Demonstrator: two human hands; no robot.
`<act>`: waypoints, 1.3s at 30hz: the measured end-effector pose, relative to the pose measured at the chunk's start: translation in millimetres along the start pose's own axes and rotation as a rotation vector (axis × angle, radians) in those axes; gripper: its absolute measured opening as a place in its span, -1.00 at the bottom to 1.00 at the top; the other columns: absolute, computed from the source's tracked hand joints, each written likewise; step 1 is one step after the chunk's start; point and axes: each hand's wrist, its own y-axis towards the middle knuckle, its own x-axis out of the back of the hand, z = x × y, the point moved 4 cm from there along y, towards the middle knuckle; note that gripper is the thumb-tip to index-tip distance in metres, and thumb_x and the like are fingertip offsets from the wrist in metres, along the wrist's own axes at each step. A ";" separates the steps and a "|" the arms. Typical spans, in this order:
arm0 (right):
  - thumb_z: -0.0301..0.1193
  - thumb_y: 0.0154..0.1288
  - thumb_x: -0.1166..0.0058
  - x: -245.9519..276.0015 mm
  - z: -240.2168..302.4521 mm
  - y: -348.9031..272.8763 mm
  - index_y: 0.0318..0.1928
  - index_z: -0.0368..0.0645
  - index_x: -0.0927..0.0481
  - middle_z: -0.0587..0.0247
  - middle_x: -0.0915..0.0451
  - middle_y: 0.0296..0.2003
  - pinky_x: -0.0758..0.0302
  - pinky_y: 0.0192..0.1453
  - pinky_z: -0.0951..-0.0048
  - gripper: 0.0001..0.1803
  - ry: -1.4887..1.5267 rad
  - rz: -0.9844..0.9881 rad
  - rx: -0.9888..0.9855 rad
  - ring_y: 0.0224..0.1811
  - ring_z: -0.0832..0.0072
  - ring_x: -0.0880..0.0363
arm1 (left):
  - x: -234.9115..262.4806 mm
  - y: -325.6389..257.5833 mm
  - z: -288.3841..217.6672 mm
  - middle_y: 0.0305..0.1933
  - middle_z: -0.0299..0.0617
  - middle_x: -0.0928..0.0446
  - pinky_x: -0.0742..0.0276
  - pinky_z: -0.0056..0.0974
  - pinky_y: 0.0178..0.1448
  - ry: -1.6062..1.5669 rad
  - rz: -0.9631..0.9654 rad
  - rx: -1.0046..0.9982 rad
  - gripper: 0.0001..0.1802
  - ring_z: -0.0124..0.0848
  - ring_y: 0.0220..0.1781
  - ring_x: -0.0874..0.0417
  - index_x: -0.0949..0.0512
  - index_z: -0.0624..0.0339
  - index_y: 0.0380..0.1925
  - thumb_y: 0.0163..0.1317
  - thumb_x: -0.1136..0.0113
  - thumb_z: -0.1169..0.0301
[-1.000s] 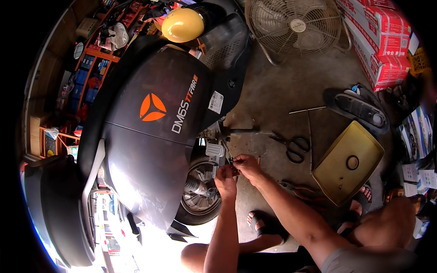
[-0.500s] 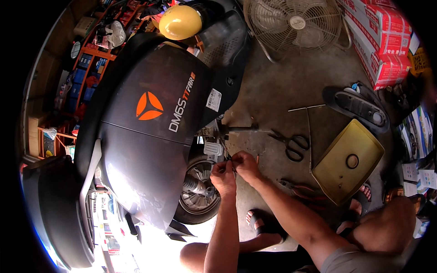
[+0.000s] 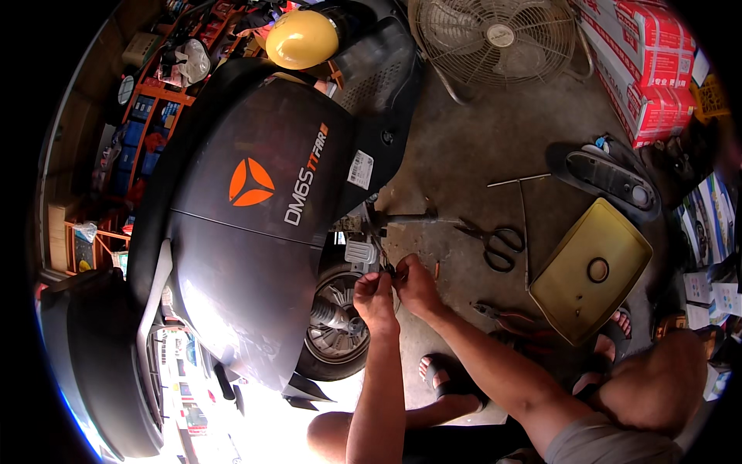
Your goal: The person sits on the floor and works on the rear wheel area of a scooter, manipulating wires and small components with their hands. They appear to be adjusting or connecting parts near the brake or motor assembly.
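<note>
Black scooter (image 3: 263,232) on its side, both hands at the wheel (image 3: 332,325). Left hand (image 3: 376,298) and right hand (image 3: 416,284) fingers pinched on thin wires (image 3: 384,267).

Dark grey scooter (image 3: 255,232), yellow tray (image 3: 591,271), yellow helmet (image 3: 301,39).

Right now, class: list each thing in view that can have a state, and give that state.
Left hand: pinched on small part beside the white connector.
Right hand: pinched on the same spot.
Scissors: lying closed on floor.
Yellow tray: nearly empty, one ring inside.
Fan: standing; spinning cannot be told.
</note>
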 end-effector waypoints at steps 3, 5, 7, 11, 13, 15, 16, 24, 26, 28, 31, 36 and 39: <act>-0.44 0.17 -0.17 0.8 0.7 0.3 -0.25 -0.17 -0.43 0.02 -0.61 -0.45 -0.51 -0.28 0.11 -0.80 -0.013 -0.002 -0.008 -0.33 0.01 -0.63 | -6.5 -11.5 -14.4 -0.32 -0.34 -0.59 -0.27 -0.51 -0.42 -0.047 0.101 0.004 -0.84 -0.64 -0.41 -0.49 -0.48 0.07 -0.29 0.19 -0.25 0.55; -0.43 0.18 -0.17 -1.6 -15.5 7.4 -0.24 -0.18 -0.45 -0.01 -0.61 -0.44 -0.51 -0.28 0.10 -0.80 -0.010 -0.027 -0.002 -0.32 0.00 -0.63 | -11.3 -13.5 -21.0 -0.35 -0.33 -0.60 -0.27 -0.51 -0.46 -0.058 0.065 -0.023 -0.88 -0.66 -0.45 -0.47 -0.48 0.12 -0.26 0.25 -0.20 0.55; -0.40 0.20 -0.14 -2.3 -17.8 7.4 -0.25 -0.19 -0.47 -0.03 -0.62 -0.42 -0.51 -0.27 0.08 -0.83 0.023 -0.072 0.010 -0.31 -0.01 -0.63 | -5.8 -12.2 -19.6 -0.34 -0.31 -0.62 -0.30 -0.51 -0.46 0.009 0.046 -0.037 -0.91 -0.64 -0.44 -0.49 -0.50 0.14 -0.23 0.28 -0.16 0.53; -0.36 0.25 -0.09 -2.3 -19.3 10.2 -0.31 -0.23 -0.53 -0.04 -0.63 -0.44 -0.50 -0.30 0.12 -0.83 0.038 -0.031 -0.019 -0.37 0.03 -0.63 | 15.7 7.0 9.2 -0.30 -0.26 -0.65 -0.35 -0.49 -0.46 0.330 0.118 -0.114 -0.86 -0.57 -0.38 -0.60 -0.55 0.19 -0.16 0.29 -0.12 0.49; -0.36 0.26 -0.07 4.0 -26.2 19.3 -0.38 -0.25 -0.54 -0.01 -0.61 -0.49 -0.49 -0.34 0.18 -0.81 0.134 -0.006 -0.049 -0.45 0.12 -0.62 | 7.4 8.9 11.1 -0.31 -0.17 -0.67 -0.46 -0.44 -0.48 0.459 0.165 -0.163 -0.80 -0.51 -0.39 -0.66 -0.60 0.29 -0.14 0.26 -0.13 0.48; -0.35 0.27 -0.07 9.5 -28.5 24.3 -0.42 -0.25 -0.55 0.02 -0.59 -0.55 -0.46 -0.38 0.24 -0.79 0.169 -0.001 -0.054 -0.52 0.22 -0.58 | -0.1 11.2 12.2 -0.31 -0.14 -0.67 -0.53 -0.41 -0.43 0.552 0.168 -0.164 -0.78 -0.47 -0.41 -0.68 -0.61 0.33 -0.13 0.26 -0.13 0.48; -0.36 0.27 -0.08 12.5 -27.7 25.0 -0.44 -0.25 -0.56 0.04 -0.58 -0.57 -0.45 -0.40 0.28 -0.78 0.157 -0.010 -0.046 -0.54 0.27 -0.56 | -3.9 12.0 11.6 -0.31 -0.13 -0.67 -0.57 -0.39 -0.40 0.599 0.168 -0.163 -0.76 -0.45 -0.41 -0.68 -0.61 0.35 -0.13 0.25 -0.14 0.47; -0.35 0.30 -0.07 22.3 -8.6 22.7 -0.41 -0.24 -0.59 0.10 -0.55 -0.61 -0.41 -0.43 0.36 -0.78 0.093 0.008 -0.008 -0.59 0.39 -0.50 | -2.5 21.0 21.6 -0.35 -0.09 -0.68 -0.58 -0.34 -0.33 0.593 0.163 -0.096 -0.78 -0.39 -0.45 -0.73 -0.63 0.36 -0.19 0.17 -0.21 0.48; -0.34 0.30 -0.07 24.4 -12.3 27.1 -0.40 -0.24 -0.60 0.09 -0.55 -0.60 -0.42 -0.41 0.35 -0.78 0.128 -0.022 -0.007 -0.58 0.38 -0.51 | -5.9 22.7 25.6 -0.35 -0.10 -0.68 -0.57 -0.34 -0.34 0.558 0.171 -0.067 -0.78 -0.39 -0.46 -0.72 -0.63 0.37 -0.19 0.17 -0.22 0.48; -0.30 0.29 -0.07 19.1 -17.5 29.3 -0.41 -0.23 -0.61 0.07 -0.56 -0.59 -0.43 -0.39 0.32 -0.75 0.151 0.017 -0.078 -0.56 0.34 -0.54 | -1.7 22.6 25.4 -0.35 -0.12 -0.67 -0.56 -0.36 -0.35 0.513 0.154 -0.031 -0.78 -0.40 -0.47 -0.70 -0.62 0.38 -0.19 0.17 -0.24 0.49; -0.25 0.26 -0.06 13.3 -29.9 35.6 -0.43 -0.21 -0.62 0.05 -0.58 -0.57 -0.45 -0.35 0.26 -0.71 0.155 0.026 -0.130 -0.51 0.27 -0.58 | -2.6 23.0 26.6 -0.37 -0.18 -0.65 -0.53 -0.38 -0.39 0.456 0.165 0.009 -0.79 -0.45 -0.50 -0.65 -0.60 0.37 -0.20 0.18 -0.25 0.48; -0.22 0.23 -0.04 8.5 -38.3 43.4 -0.44 -0.20 -0.63 0.04 -0.60 -0.53 -0.45 -0.31 0.21 -0.69 0.108 0.031 -0.123 -0.45 0.20 -0.60 | -2.2 22.9 33.5 -0.46 -0.28 -0.60 -0.35 -0.44 -0.50 0.361 0.131 0.037 -0.84 -0.56 -0.57 -0.51 -0.61 0.27 -0.27 0.18 -0.31 0.44; -0.22 0.23 -0.05 7.1 -37.4 43.8 -0.44 -0.20 -0.64 0.04 -0.61 -0.52 -0.45 -0.30 0.21 -0.70 0.132 0.063 -0.151 -0.44 0.21 -0.60 | 2.9 27.6 41.0 -0.47 -0.26 -0.61 -0.42 -0.41 -0.43 0.395 0.091 0.026 -0.80 -0.53 -0.52 -0.56 -0.62 0.29 -0.31 0.16 -0.34 0.38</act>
